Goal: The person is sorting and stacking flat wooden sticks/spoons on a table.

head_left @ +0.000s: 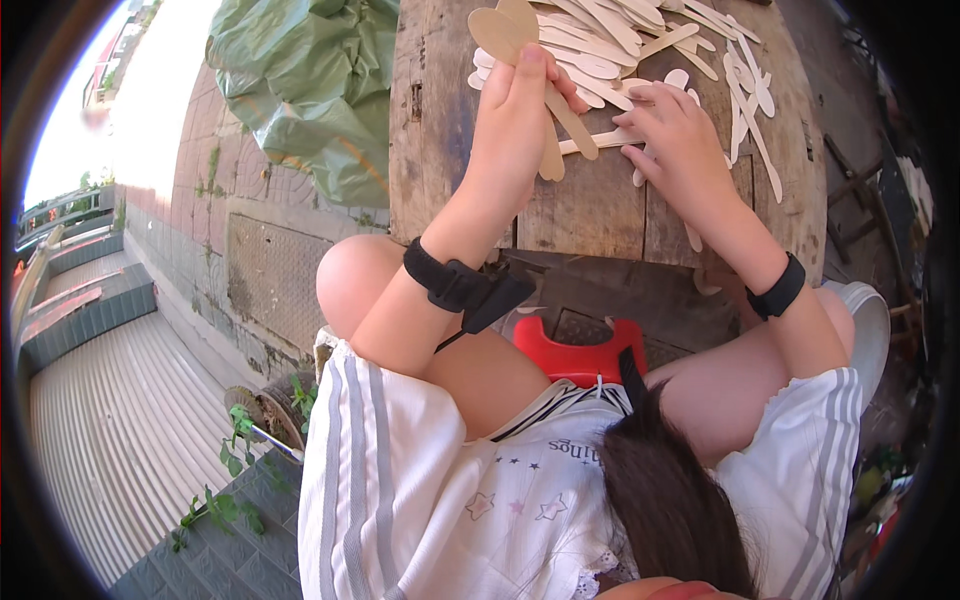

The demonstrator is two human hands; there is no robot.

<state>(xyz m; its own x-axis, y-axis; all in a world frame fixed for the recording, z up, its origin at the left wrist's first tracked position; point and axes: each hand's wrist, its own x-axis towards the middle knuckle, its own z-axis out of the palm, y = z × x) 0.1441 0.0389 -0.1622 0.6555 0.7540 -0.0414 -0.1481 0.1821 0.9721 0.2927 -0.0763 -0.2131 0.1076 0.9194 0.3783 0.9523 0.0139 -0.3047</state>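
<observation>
My left hand (515, 115) is closed around a few flat wooden spoons (495, 36). Their rounded bowls stick out above the fingers, and the handles come out below. On the right, my right hand (680, 145) hovers low over the table with thumb and fingers apart. A wooden stick (595, 143) runs into the gap by its thumb; whether the fingers touch it I cannot tell. Loose wooden cutlery (590, 62) lies in a heap just beyond both hands, and several pieces are partly hidden under the right one.
The worn plank table (575, 215) ends close to my knees. A green plastic sheet or bag (310, 95) lies left of it. Below the near edge is a red plastic stool (585, 350). More cutlery pieces (755, 120) are scattered toward the table's right side.
</observation>
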